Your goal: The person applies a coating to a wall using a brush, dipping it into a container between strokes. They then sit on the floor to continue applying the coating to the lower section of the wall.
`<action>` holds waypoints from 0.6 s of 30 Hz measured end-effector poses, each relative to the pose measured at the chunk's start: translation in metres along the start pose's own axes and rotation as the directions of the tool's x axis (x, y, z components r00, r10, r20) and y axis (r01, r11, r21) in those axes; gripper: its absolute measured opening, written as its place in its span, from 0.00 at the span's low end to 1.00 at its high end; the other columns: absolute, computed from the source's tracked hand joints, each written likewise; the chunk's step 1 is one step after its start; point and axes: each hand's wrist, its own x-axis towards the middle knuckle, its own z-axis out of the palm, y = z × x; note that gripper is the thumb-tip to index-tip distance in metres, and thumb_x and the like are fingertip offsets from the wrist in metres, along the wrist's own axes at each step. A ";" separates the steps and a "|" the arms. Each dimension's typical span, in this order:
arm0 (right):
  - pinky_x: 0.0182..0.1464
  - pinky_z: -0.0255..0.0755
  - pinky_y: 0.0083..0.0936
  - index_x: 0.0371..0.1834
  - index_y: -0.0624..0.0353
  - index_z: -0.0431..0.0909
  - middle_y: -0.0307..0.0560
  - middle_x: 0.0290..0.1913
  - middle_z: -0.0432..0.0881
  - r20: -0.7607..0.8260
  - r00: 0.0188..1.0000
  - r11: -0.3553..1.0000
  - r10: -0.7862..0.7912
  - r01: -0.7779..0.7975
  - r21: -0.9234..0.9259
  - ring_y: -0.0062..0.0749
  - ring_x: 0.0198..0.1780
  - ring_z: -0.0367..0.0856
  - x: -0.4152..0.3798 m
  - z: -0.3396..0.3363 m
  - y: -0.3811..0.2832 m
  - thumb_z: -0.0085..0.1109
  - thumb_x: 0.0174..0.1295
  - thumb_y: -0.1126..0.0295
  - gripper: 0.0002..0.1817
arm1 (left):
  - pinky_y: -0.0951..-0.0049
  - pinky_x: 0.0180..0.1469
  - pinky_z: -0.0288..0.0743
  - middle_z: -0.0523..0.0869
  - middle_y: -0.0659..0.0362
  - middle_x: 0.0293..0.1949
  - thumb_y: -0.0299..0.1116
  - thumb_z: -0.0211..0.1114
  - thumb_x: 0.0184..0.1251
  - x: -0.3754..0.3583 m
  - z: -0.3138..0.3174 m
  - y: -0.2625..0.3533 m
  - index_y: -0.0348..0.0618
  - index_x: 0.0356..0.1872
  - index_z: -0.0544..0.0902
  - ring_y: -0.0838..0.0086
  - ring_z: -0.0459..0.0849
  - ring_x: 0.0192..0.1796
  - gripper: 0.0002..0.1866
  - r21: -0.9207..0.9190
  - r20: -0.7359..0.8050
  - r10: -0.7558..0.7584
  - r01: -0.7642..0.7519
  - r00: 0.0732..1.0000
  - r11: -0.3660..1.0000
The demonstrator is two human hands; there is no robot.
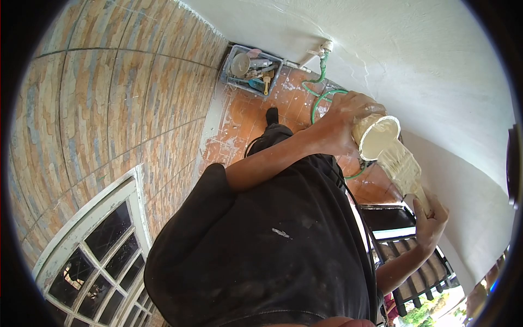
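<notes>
Gripping a paint-filled cup (377, 135) in the left hand (342, 126), the person closes the right hand (430, 220) on a loaded brush (404, 170) just below the cup's rim.

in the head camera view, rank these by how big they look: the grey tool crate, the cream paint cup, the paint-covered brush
1. Grey plastic tool crate
2. Wide cream-coated paintbrush
3. Cream paint cup

Brush and cup look close in size; the crate lies farther off, so it is truly bigger.
</notes>
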 end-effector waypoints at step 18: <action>0.18 0.43 0.15 0.19 0.61 0.69 0.29 0.13 0.59 0.436 0.894 0.883 0.102 -0.284 0.374 0.10 0.16 0.53 0.006 0.006 0.035 0.47 0.64 0.52 0.24 | 0.55 0.54 0.56 0.76 0.60 0.48 0.41 0.79 0.27 -0.004 0.006 0.000 0.59 0.51 0.77 0.62 0.70 0.54 0.38 0.008 0.021 0.108 -0.108 0.994 0.994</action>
